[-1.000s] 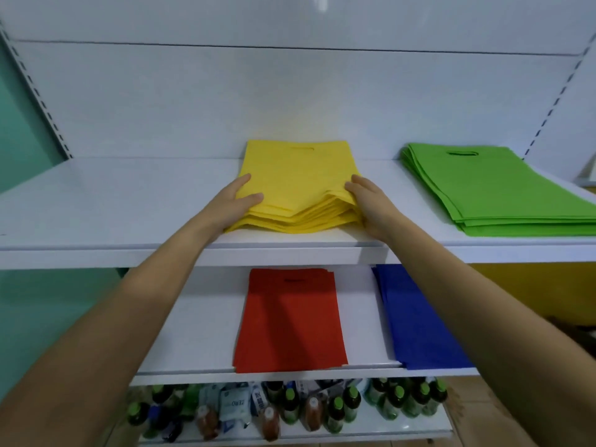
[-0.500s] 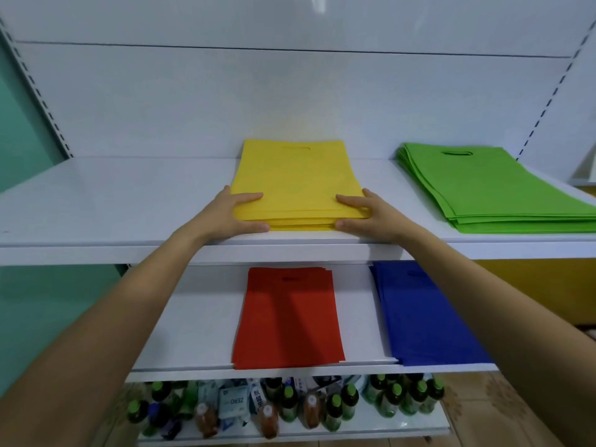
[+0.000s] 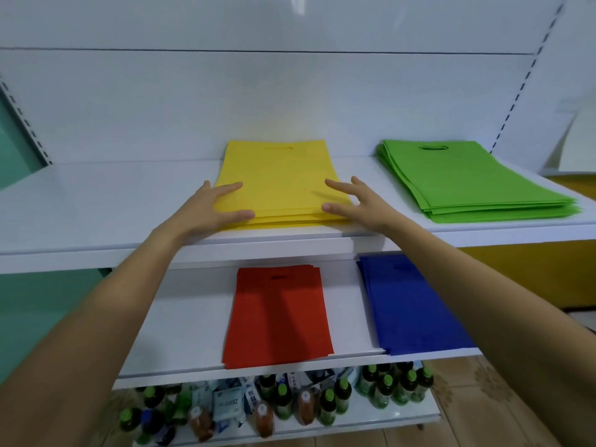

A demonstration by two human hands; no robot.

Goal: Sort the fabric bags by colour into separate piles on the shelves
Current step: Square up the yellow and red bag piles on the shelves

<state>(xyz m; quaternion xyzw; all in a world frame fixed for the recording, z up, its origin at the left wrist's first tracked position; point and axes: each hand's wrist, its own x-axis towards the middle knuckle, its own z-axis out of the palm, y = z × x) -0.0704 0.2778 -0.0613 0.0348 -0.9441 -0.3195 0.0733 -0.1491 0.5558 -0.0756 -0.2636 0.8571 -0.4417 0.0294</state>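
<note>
Head view: the yellow bags [image 3: 280, 179] lie stacked at twelve o'clock on the upper shelf [image 3: 96, 201]. The left hand [image 3: 213, 208] is at their seven o'clock corner and the right hand [image 3: 358, 204] at five, fingers straight, gripping nothing.

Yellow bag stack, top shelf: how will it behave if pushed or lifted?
Probably floppy: the yellow bag stack is thin flat fabric, so a lifted edge would likely droop. Layers may shear when pushed; its front edges sit staggered between the left hand and right hand. Likely light, and lying flat on the upper shelf it shouldn't roll or tip.
</note>
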